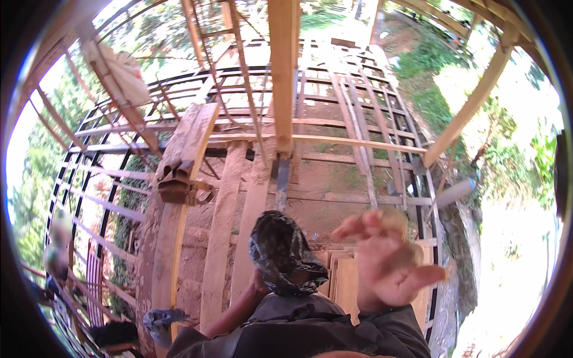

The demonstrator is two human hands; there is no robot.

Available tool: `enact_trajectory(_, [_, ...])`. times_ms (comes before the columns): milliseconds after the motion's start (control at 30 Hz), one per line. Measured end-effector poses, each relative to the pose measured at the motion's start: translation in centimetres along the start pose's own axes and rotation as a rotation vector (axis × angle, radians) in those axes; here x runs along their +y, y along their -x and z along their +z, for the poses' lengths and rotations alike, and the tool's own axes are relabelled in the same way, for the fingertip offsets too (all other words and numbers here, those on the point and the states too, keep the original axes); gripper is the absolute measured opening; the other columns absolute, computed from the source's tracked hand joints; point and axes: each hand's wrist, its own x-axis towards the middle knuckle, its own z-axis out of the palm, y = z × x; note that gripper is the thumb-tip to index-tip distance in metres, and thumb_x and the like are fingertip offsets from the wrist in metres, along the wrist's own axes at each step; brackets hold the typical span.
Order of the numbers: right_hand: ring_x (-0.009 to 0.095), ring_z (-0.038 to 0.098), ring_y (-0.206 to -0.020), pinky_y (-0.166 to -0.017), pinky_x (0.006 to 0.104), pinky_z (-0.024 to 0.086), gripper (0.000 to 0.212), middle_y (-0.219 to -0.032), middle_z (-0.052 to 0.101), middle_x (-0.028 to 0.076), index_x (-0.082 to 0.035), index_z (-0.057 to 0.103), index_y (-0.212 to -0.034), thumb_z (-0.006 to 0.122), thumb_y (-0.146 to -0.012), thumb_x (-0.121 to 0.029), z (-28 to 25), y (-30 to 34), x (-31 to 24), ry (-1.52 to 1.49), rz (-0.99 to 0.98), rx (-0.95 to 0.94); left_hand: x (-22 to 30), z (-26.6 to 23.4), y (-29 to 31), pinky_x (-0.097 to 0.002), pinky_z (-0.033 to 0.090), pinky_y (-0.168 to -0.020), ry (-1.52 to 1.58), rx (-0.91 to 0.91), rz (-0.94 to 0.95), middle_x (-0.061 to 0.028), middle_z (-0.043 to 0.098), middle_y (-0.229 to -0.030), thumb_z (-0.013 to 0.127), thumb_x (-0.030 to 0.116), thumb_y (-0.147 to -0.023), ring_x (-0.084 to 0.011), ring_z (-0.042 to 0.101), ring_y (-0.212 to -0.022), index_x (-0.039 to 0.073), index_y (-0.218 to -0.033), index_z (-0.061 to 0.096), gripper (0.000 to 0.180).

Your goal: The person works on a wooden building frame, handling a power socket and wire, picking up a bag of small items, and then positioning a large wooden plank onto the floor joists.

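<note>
A crumpled black plastic bag [285,253] is in front of my body, its top bulging upward. My left hand [260,283] grips the bag low on its left side; most of those fingers are behind the plastic. What the bag contains cannot be seen. Raised to the right of the bag is my right hand [388,256], slightly blurred, fingers spread and partly curled, with nothing held. It is apart from the bag.
Long planks [221,238] lie across an open frame of dark metal bars over reddish ground. Brown curved pieces [176,182] rest on the left boards. A wooden post [283,77] stands ahead, with a slanted beam [471,101] at right. A bluish-grey cloth [160,325] lies lower left.
</note>
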Motion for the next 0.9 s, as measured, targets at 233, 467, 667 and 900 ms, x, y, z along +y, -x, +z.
enact_trajectory(233, [0.028, 0.044, -0.128, -0.107, 0.0404, 0.031, 0.076, -0.148, 0.034, 0.013, -0.005, 0.031, -0.144, 0.04, -0.094, -0.061, -13.2, 18.2, 13.3, 0.438, 1.017, 0.377, -1.2, 2.5, -1.0, -0.0385, 0.05, -0.09, -0.084, -0.096, -0.015, -0.0107, 0.064, -0.113, 0.061, 0.022, -0.088, -0.0217, 0.061, -0.101, 0.005, -0.121, 0.057, 0.037])
enact_trajectory(467, [0.032, 0.042, -0.127, -0.106, 0.0447, 0.036, 0.089, -0.145, 0.038, 0.013, -0.005, 0.027, -0.147, 0.03, -0.089, -0.072, -13.4, 33.4, 18.5, -0.308, 1.202, 0.463, -1.4, 3.6, 0.8, -0.0379, 0.049, -0.09, -0.404, -0.216, -0.07, -0.0105, 0.064, -0.113, 0.062, 0.021, -0.087, -0.0212, 0.06, -0.101, 0.005, -0.121, 0.058, 0.037])
enact_trajectory(667, [0.036, 0.043, -0.126, -0.105, 0.0464, 0.037, 0.097, -0.153, 0.022, 0.016, -0.011, 0.012, -0.151, 0.045, -0.083, -0.073, -10.5, 23.2, 13.4, -0.412, 1.083, 0.192, 0.2, 8.7, 2.7, -0.0374, 0.049, -0.09, -0.927, -0.343, -0.007, -0.0102, 0.064, -0.114, 0.063, 0.02, -0.087, -0.0208, 0.06, -0.102, 0.005, -0.121, 0.058, 0.038])
enact_trajectory(900, [0.029, 0.031, -0.138, -0.106, 0.044, 0.034, 0.056, -0.149, 0.033, 0.015, -0.013, 0.055, -0.131, 0.07, -0.082, -0.036, -8.6, 22.3, 9.4, 0.07, 1.332, -0.513, -4.9, 0.5, -1.0, -0.0293, 0.044, -0.092, -1.217, -0.292, 0.356, -0.007, 0.062, -0.118, 0.062, 0.006, -0.08, -0.0141, 0.056, -0.104, 0.002, -0.12, 0.06, 0.041])
